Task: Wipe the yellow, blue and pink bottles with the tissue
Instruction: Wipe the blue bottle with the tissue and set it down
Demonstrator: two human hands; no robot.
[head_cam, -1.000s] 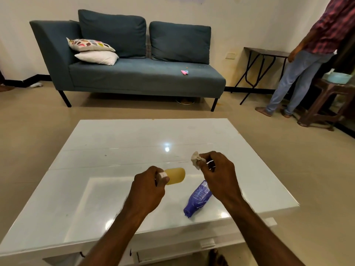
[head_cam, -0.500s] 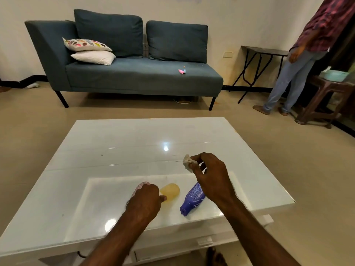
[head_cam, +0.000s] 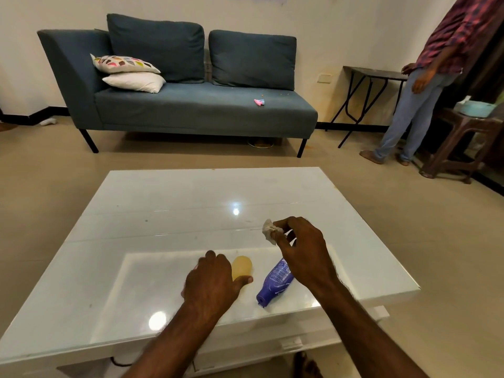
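Note:
The yellow bottle [head_cam: 241,266] lies on the white table [head_cam: 169,203]. My left hand [head_cam: 211,285] covers its left side, fingers curled down and thumb against its near end; whether it grips the bottle is hidden. Just right of it the blue bottle [head_cam: 275,282] lies on its side, cap pointing toward me. Above the blue bottle's far end my right hand [head_cam: 302,249] hovers, pinching a crumpled white tissue [head_cam: 268,230] between fingertips and thumb. No pink bottle shows on the table.
A blue sofa [head_cam: 191,110] with two pillows and a small pink object [head_cam: 258,102] stands beyond the table. A person [head_cam: 425,85] stands at the right by a dark folding table [head_cam: 373,75] and a brown stool [head_cam: 461,137].
My left hand lowered the yellow bottle from the air onto the table, and it now lies flat. My right hand with the tissue stayed above the blue bottle.

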